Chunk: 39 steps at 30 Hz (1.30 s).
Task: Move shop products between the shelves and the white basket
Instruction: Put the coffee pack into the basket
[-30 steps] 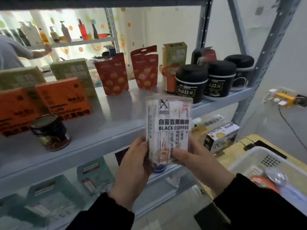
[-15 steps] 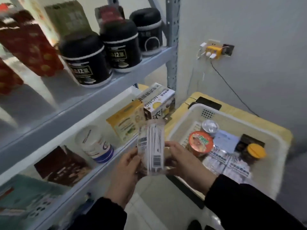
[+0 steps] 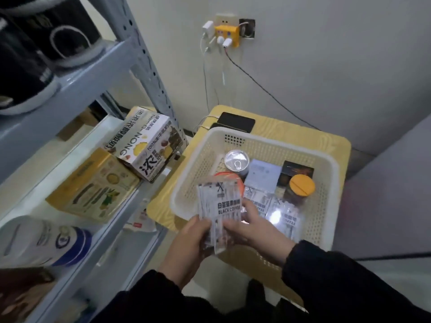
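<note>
We hold a clear black-coffee pack (image 3: 219,207) upright over the white basket (image 3: 268,136); two matching packs (image 3: 285,216) lie flat inside.

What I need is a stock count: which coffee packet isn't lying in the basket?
The packet held upright by the left hand and right hand over the basket's near edge; the other two packets lie flat inside.

We see a yellow plug adapter (image 3: 226,34) on the wall, above a black phone (image 3: 236,123) lying on the wood-grain table (image 3: 303,139).
</note>
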Available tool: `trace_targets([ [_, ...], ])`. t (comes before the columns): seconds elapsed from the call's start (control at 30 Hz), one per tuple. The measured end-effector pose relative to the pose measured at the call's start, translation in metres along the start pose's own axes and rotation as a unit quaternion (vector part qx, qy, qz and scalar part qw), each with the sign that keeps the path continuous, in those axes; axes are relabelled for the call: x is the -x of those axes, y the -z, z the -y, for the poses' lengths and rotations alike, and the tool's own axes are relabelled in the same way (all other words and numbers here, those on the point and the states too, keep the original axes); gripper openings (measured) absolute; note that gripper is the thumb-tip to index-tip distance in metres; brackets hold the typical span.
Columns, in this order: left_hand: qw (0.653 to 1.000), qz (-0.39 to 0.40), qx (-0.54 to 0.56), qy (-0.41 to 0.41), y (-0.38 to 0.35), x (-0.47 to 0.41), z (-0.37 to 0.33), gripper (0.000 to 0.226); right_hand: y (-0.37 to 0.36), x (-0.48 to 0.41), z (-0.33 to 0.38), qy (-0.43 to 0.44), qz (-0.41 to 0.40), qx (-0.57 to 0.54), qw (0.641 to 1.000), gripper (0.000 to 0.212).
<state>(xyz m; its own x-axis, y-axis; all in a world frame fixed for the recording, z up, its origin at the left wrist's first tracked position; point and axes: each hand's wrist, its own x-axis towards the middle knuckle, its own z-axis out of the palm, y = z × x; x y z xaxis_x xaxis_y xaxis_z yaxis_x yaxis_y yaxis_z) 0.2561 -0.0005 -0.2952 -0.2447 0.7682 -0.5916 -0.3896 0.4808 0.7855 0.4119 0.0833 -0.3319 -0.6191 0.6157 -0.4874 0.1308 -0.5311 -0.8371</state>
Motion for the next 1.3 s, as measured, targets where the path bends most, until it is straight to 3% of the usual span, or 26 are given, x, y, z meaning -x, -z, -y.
trace_targets([
  [0.1,0.998,-0.006,-0.060,-0.015,-0.017,-0.018,-0.001,0.024,0.027,-0.001,-0.009,-0.027,-0.043,-0.043,0.998,0.078],
  [0.27,0.963,0.038,-0.250,-0.088,-0.021,-0.062,-0.004,0.036,0.051,-0.002,-0.021,-0.032,-0.176,-0.024,0.984,0.049],
  [0.47,0.850,0.161,-0.484,-0.131,-0.040,-0.113,-0.003,0.056,0.064,-0.016,-0.025,-0.043,-0.287,0.037,0.956,0.048],
  [0.73,0.684,0.161,-0.675,-0.224,-0.036,-0.161,0.004,0.064,0.066,-0.039,-0.021,-0.049,-0.333,0.163,0.927,0.049],
  [0.8,0.657,0.166,-0.669,-0.306,-0.031,-0.167,0.005,0.055,0.067,-0.042,-0.023,-0.040,-0.336,0.214,0.916,0.045],
  [0.87,0.599,0.207,-0.677,-0.375,-0.029,-0.172,0.004,0.039,0.068,-0.042,-0.025,-0.038,-0.315,0.286,0.904,0.047],
  [0.93,0.540,0.251,-0.700,-0.395,-0.028,-0.178,0.003,0.028,0.069,-0.041,-0.022,-0.046,-0.292,0.315,0.902,0.056],
  [1.0,0.509,0.262,-0.716,-0.399,-0.029,-0.185,0.003,0.025,0.071,-0.042,-0.019,-0.056,-0.277,0.339,0.897,0.061],
  [1.17,0.504,0.233,-0.728,-0.401,-0.043,-0.199,-0.003,0.038,0.076,-0.058,-0.015,-0.041,-0.295,0.387,0.872,0.060],
  [1.3,0.503,0.218,-0.735,-0.399,-0.047,-0.198,-0.008,0.052,0.074,-0.065,-0.014,0.004,-0.319,0.446,0.836,0.036],
])
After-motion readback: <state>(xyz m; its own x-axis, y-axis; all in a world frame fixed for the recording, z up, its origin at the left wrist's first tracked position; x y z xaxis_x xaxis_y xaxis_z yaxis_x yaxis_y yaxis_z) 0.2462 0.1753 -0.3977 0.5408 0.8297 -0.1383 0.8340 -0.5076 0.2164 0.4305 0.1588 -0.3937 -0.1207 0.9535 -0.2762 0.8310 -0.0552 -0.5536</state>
